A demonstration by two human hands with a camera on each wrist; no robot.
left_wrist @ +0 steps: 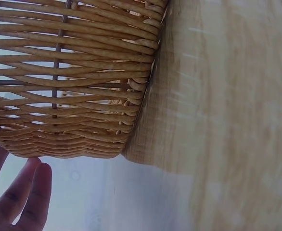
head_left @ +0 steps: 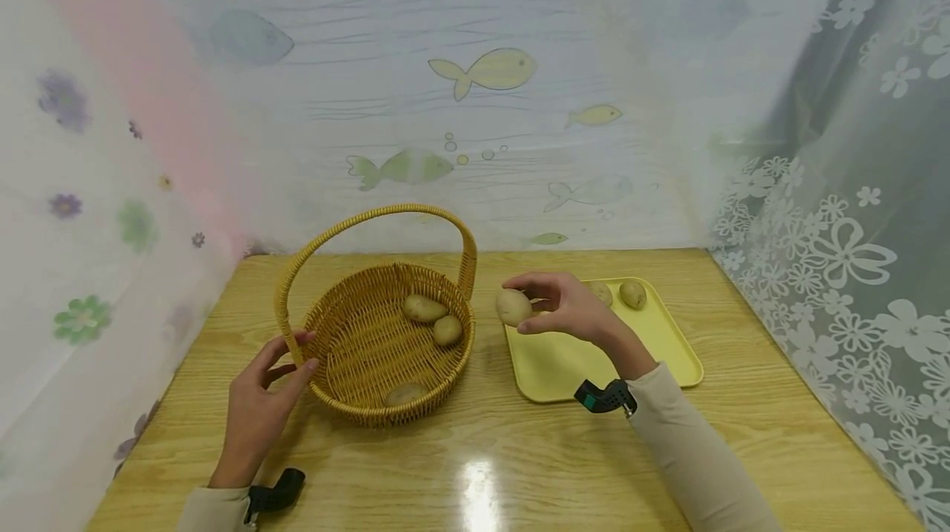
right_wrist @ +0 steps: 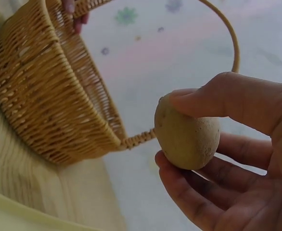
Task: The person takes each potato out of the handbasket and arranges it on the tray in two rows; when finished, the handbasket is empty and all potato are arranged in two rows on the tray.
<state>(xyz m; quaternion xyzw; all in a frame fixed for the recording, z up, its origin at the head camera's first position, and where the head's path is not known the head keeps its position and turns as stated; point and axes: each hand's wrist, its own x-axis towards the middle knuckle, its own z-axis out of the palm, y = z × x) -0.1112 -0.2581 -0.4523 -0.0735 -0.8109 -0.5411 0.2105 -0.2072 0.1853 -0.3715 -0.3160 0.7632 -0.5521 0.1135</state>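
My right hand (head_left: 567,308) holds a potato (head_left: 513,307) between thumb and fingers, above the left edge of a yellow tray (head_left: 538,379). In the right wrist view the potato (right_wrist: 186,132) is pale and rounded, with the thumb over its upper side. My left hand (head_left: 260,400) grips the wicker basket (head_left: 356,342) at its left rim, where the tall handle (head_left: 371,214) joins. Inside the basket lie a long potato (head_left: 425,308) and a round potato (head_left: 448,331) at the right, and another potato (head_left: 406,393) near the front wall.
On the tray's far part sit a potato (head_left: 632,294) and, partly behind my right hand, another potato (head_left: 599,293). Both basket and tray stand on a wooden table (head_left: 416,474). Patterned curtains (head_left: 475,128) hang along the back and both sides.
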